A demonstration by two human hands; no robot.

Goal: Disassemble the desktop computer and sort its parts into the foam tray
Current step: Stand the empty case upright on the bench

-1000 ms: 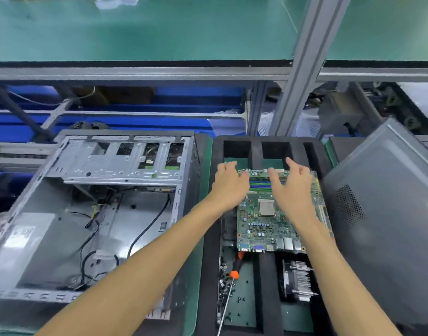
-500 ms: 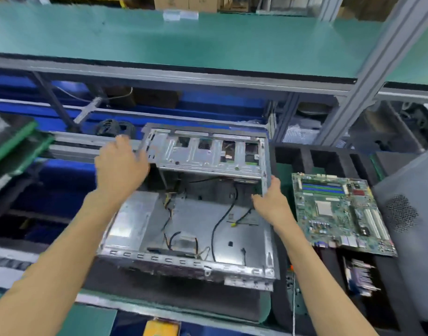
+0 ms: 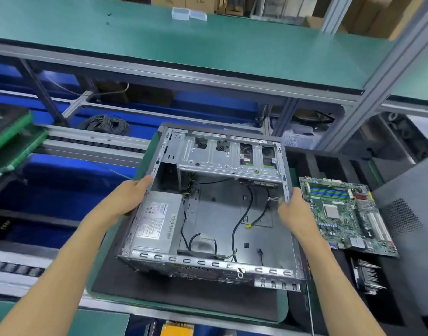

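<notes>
The computer case sits open-side up on the dark mat of the worktop, left hand and right hand grasping its opposite side walls, probably to shift it, beside the foam tray holding the motherboard.

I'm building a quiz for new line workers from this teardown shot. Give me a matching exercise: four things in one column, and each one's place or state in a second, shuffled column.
Things:
1. motherboard
2. power supply
3. left hand
4. heatsink

Places or states:
A. gripping the computer case's left edge
B. inside the case, near-left corner
C. lying on the foam tray, right of the case
D. in a tray slot nearer the person than the motherboard

Pairs: 1-C, 2-B, 3-A, 4-D
</notes>
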